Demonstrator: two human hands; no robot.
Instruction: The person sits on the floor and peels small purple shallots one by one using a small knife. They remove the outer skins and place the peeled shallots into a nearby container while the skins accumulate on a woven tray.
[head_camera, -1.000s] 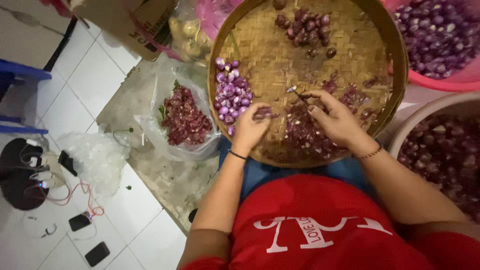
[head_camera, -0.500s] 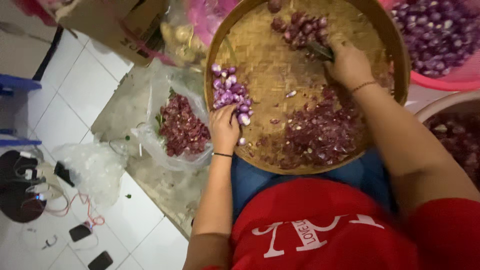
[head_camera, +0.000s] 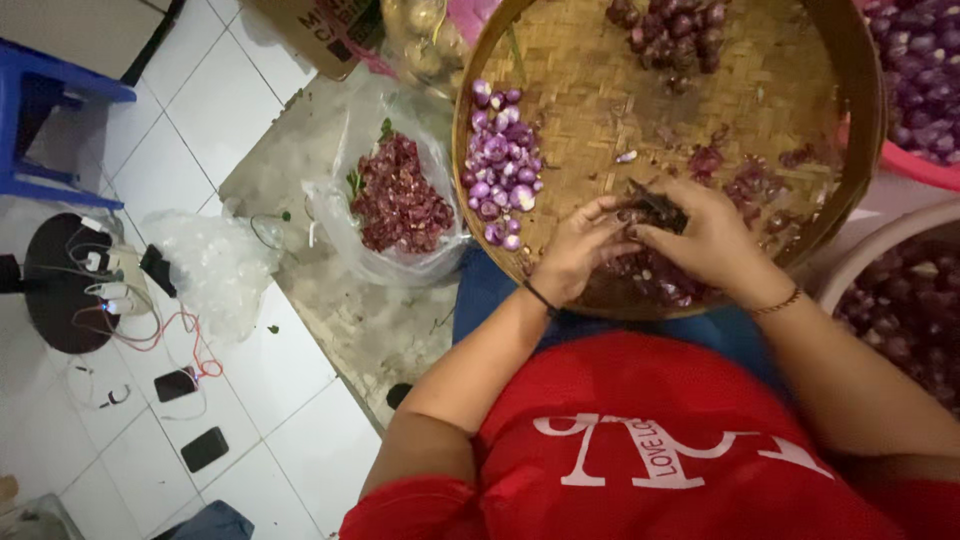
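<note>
At the far left a blue stool (head_camera: 45, 110) stands on the white tiled floor (head_camera: 190, 130), with a round black stand (head_camera: 55, 285) and its tangle of cables below it and two dark phones (head_camera: 190, 415) lying nearer the person. Next comes a crumpled clear bag (head_camera: 215, 265), then an open plastic bag of reddish peelings (head_camera: 400, 200) just beside the rim of a round woven tray (head_camera: 600, 90) resting on the person's lap. On the tray's left part lies a heap of peeled purple-white shallots (head_camera: 503, 170); unpeeled dark ones (head_camera: 670, 30) sit at its top. Over the near edge of the tray the two hands meet: the left hand (head_camera: 575, 250), a dark band at its wrist, has its fingers curled around a small dark shallot (head_camera: 650, 212), and the right hand (head_camera: 715, 240) is closed on the same piece from the other side, above a pile of skins (head_camera: 655, 280). Whether a blade is held cannot be told. At the right, a pink basin (head_camera: 915, 165) and a pale bowl (head_camera: 865, 260) hold more shallots.
</note>
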